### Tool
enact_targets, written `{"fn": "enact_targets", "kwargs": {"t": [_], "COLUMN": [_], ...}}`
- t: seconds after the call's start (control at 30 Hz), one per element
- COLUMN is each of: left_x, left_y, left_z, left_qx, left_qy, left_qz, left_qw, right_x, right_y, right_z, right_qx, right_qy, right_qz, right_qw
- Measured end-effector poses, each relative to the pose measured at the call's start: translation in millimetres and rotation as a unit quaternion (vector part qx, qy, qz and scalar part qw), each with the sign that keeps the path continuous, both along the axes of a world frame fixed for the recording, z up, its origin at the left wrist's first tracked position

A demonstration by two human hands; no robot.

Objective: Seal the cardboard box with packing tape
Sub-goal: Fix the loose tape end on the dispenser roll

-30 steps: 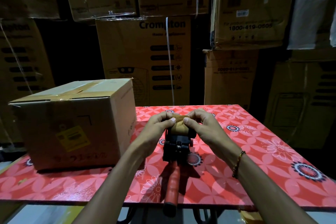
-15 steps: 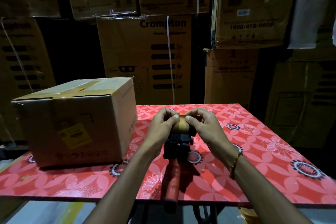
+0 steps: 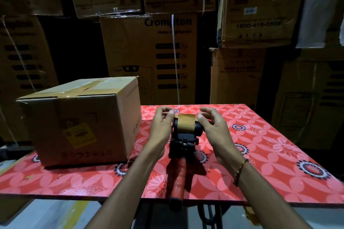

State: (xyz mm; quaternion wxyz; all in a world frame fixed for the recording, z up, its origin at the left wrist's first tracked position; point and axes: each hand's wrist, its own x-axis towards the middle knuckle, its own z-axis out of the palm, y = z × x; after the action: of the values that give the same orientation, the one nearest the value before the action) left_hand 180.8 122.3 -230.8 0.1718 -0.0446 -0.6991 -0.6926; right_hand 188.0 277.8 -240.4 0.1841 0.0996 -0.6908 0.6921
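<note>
A closed cardboard box (image 3: 80,122) with brown tape along its top seam and a yellow label on its front stands on the left of the red floral table (image 3: 270,154). A tape dispenser (image 3: 183,147) lies mid-table, its red handle (image 3: 177,180) reaching over the near edge. Its brown tape roll (image 3: 186,125) faces up. My left hand (image 3: 161,128) rests against the roll's left side, thumb and forefinger close together at the rim. My right hand (image 3: 214,128) is at the right side, its thumb touching the roll and its fingers spread.
Large stacked cartons (image 3: 149,57) form a wall right behind the table. The table's near edge (image 3: 93,196) runs across the lower part of the view, with a dark metal frame (image 3: 206,214) and the floor below it.
Both hands were pinched together on top of the tape roll. They have parted to its left and right sides, uncovering the roll. The view has shifted slightly.
</note>
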Motion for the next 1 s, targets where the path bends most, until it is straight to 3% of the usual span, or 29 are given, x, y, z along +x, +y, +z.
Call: {"fn": "enact_targets", "kwargs": {"t": [0.17,0.27,0.37,0.47,0.63,0.87,1.0], "left_x": [39,58,61,57,58,55,51], "left_y": [-6,-3,4,9,26,48,44], "left_z": [-30,-52,-66,-75,-75,-81,-80], "left_qx": [-0.031,-0.051,-0.061,0.003,0.094,0.207,0.223], "left_qy": [-0.019,-0.047,-0.050,-0.072,-0.074,-0.108,-0.130], "left_qz": [-0.009,-0.085,-0.085,-0.096,-0.068,0.003,0.026], "left_qw": [0.999,0.994,0.993,0.993,0.990,0.972,0.966], "right_x": [28,44,51,59,63,70,77], "right_y": [5,1,-3,-12,-21,-12,-12], "right_z": [-28,-43,-59,-65,-63,-55,-41], "right_qx": [-0.076,-0.050,0.018,0.090,0.050,0.093,0.012], "right_qy": [-0.058,-0.071,-0.084,-0.074,-0.090,-0.163,-0.220], "right_qz": [0.007,0.014,0.043,0.072,0.132,0.070,0.175], "right_qw": [0.995,0.996,0.995,0.991,0.986,0.980,0.959]}}
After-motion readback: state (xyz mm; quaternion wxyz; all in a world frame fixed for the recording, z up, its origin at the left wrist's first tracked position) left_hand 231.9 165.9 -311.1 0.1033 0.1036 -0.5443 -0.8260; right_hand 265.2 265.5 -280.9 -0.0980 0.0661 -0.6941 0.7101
